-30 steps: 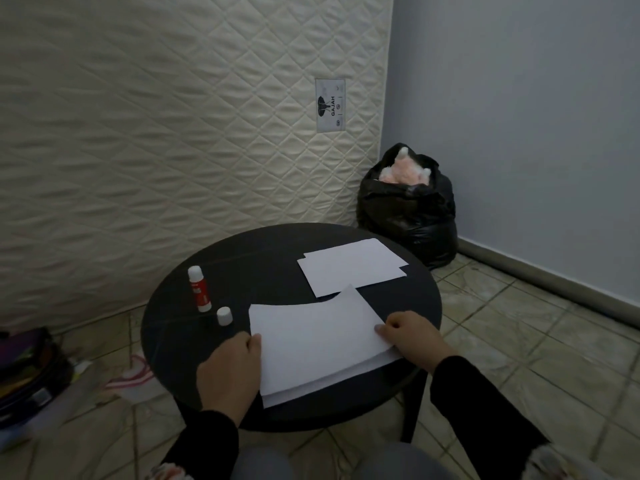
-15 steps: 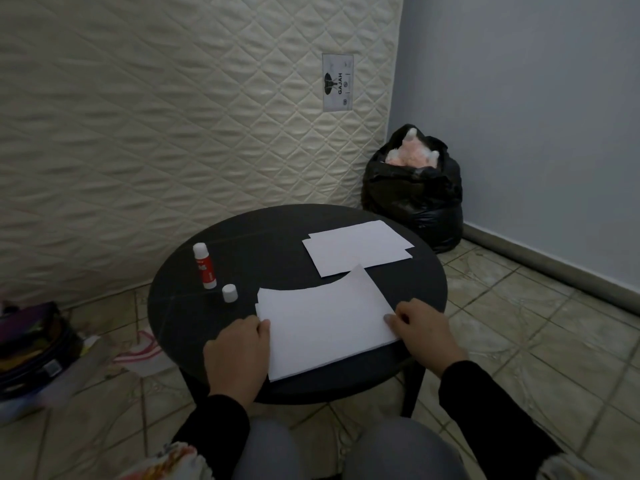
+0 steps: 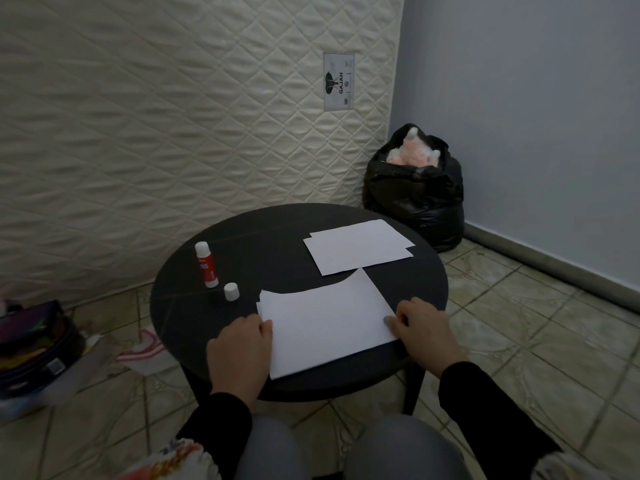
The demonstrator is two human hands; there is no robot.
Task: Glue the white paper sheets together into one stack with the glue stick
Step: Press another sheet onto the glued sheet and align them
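Paper stack (image 3: pixel 325 323) long axis left-right, seemingly flat, hands flanking

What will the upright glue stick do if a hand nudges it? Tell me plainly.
The glue stick stands tall and narrow on a small base, so it would probably tip rather than slide. Being round, it would likely roll on the smooth round table once down. Its cap is off beside it, so the exposed end could smear.

Black long sleeves (image 3: pixel 485 407), grey trousers (image 3: pixel 398 448).
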